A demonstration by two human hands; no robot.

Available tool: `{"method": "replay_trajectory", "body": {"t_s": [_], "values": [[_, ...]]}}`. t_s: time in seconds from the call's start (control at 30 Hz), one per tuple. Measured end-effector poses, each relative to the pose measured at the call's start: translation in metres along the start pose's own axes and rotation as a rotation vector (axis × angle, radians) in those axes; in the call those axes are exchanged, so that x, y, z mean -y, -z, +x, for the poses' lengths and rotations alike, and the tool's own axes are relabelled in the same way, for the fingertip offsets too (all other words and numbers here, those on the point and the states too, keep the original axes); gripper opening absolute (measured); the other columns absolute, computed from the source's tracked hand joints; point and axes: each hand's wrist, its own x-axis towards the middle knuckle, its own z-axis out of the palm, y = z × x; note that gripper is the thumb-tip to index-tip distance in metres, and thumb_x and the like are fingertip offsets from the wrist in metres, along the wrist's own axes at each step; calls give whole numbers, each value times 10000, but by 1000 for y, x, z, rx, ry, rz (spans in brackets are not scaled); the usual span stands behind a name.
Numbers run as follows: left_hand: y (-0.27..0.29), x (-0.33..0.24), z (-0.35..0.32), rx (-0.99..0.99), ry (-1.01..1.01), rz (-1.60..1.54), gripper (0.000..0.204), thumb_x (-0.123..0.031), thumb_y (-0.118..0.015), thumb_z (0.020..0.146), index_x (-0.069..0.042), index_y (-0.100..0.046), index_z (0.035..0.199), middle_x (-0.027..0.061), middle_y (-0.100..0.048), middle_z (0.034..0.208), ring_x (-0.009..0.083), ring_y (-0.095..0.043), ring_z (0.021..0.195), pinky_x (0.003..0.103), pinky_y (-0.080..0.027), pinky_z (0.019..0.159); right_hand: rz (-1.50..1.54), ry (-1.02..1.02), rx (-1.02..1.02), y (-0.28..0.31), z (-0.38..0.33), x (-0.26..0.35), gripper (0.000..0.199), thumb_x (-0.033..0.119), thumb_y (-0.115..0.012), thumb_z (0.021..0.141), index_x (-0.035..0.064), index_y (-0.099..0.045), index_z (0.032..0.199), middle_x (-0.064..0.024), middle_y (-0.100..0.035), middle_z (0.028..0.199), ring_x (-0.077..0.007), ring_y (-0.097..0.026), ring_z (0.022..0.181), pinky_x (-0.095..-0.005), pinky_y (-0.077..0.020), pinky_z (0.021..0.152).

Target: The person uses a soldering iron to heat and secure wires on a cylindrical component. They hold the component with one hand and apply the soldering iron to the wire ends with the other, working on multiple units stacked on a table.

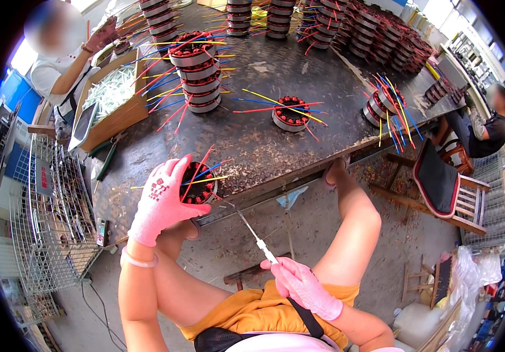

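Note:
My left hand [161,202], in a pink glove, grips a motor stator [204,189] at the near edge of the table. Red, blue and yellow leads stick out of its dark ring. In its matching glove, my right hand [306,290] is closed on a slim white sleeve [266,251] above my lap. A thin pale strand runs from the sleeve's far end up to the stator's side; whether it is wire or part of a tool I cannot make out. Another stator [290,114] with spread leads lies farther back on the table.
A stator stack [199,82] stands behind my left hand, and more stacks line the far side. At left are a cardboard box [117,126] of white sleeves and green-handled pliers [107,159]. A co-worker [59,70] stands far left; another person sits right, near a chair [437,179].

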Motion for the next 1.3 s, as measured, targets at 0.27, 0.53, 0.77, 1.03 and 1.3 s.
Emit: {"method": "replay_trajectory", "body": {"t_s": [0.27,0.53,0.77,1.03,1.3], "values": [[-1,2,-1,-12,-10,18,955,-359,-896,556,-24,-502,1359,166,-579,1227,382,-547,1146,451,-438,1021,-81,29,24,1,-3,6,317,222,-465,1054,-2,-602,1233,36,-475,706,-55,-426,565,-233,-376,527],[-1,0,0,5,5,13,959,-372,-897,557,-25,-501,1358,165,-578,1231,382,-546,1152,452,-441,1019,11,26,26,4,0,-4,311,224,-469,1055,-2,-604,1220,37,-476,711,-52,-426,564,-225,-375,524],[-1,0,0,5,8,12,959,-370,-897,553,-24,-501,1354,166,-574,1235,381,-544,1155,454,-439,1022,25,-30,6,-1,-3,7,280,177,-477,1052,-13,-602,1216,44,-434,696,-48,-397,560,-219,-347,515],[-2,2,0,7,6,26,974,-346,-888,548,-11,-490,1372,173,-574,1236,381,-552,1154,443,-440,1024,14,10,11,0,-3,4,293,195,-479,1055,-13,-601,1222,40,-433,693,-48,-396,563,-218,-344,516],[-1,0,-1,0,4,23,965,-379,-895,565,-21,-494,1366,167,-576,1237,377,-549,1148,445,-439,1022,-6,21,20,1,-1,1,302,218,-479,1057,-4,-607,1216,39,-453,697,-46,-409,561,-215,-345,509]]}}
